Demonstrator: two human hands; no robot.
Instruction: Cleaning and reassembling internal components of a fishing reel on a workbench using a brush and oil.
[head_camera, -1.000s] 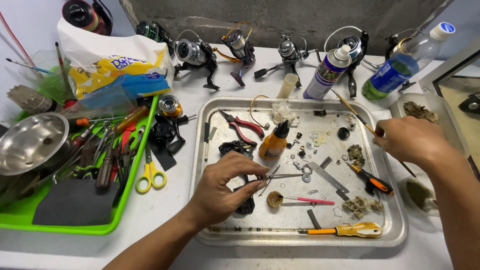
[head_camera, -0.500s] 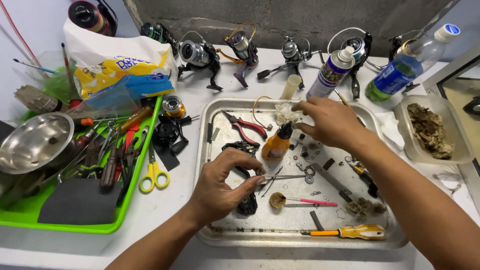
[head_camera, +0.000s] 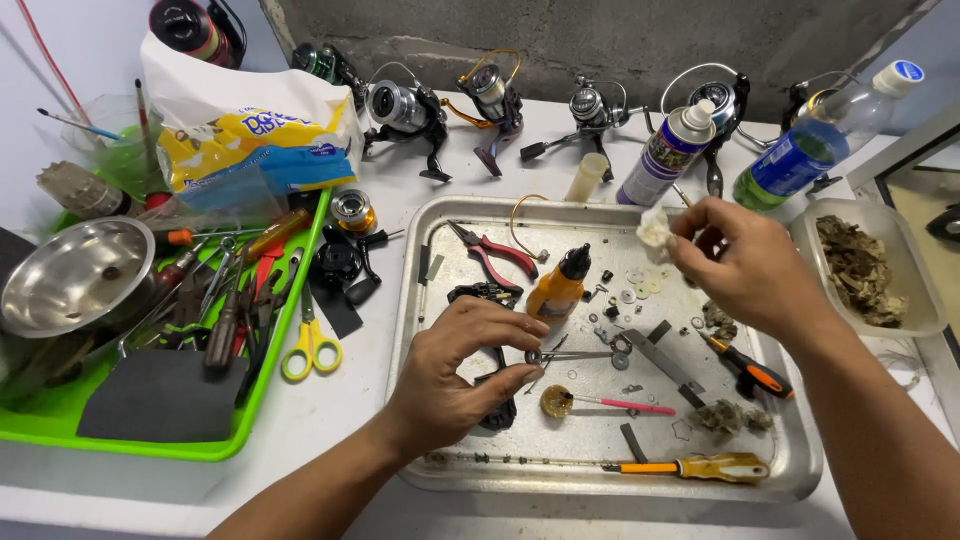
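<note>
From the head camera I look down on a white table with a metal tray (head_camera: 800, 470) in the middle. My left hand (head_camera: 455, 375) lies over the front left part of the tray. Its thumb and forefinger are pinched together on the end of a thin metal shaft (head_camera: 575, 355) with a small ring at the tip, and the shaft lies flat across the tray floor, pointing to the right. Under this hand I see a black reel part (head_camera: 497, 412), partly hidden.

My right hand (head_camera: 740, 265) is raised over the back right part of the tray. The fingers are closed on a small wad of whitish cloth or tissue (head_camera: 655, 230) — I cannot tell which material it is.

Between the two hands stands a small orange bottle (head_camera: 557, 290) with a black nozzle, upright, and just beside it lie small washers and screws (head_camera: 630, 290), scattered. Red-handled pliers (head_camera: 495, 255) lie at the back left of the tray. An orange-handled screwdriver (head_camera: 745, 372) lies on the right and a yellow-handled one (head_camera: 700, 467) along the front edge. Near the middle front is a small round brass cup (head_camera: 555, 401) with a pink stick in it.

Behind the tray stands a spray can (head_camera: 665, 155), and several fishing reels (head_camera: 400, 105) are in a row at the wall. To the left is a green tray (head_camera: 260, 390) full of tools — yellow scissors (head_camera: 310, 345) lie just beside it, and a steel bowl (head_camera: 75, 275) sits at its left end.
</note>
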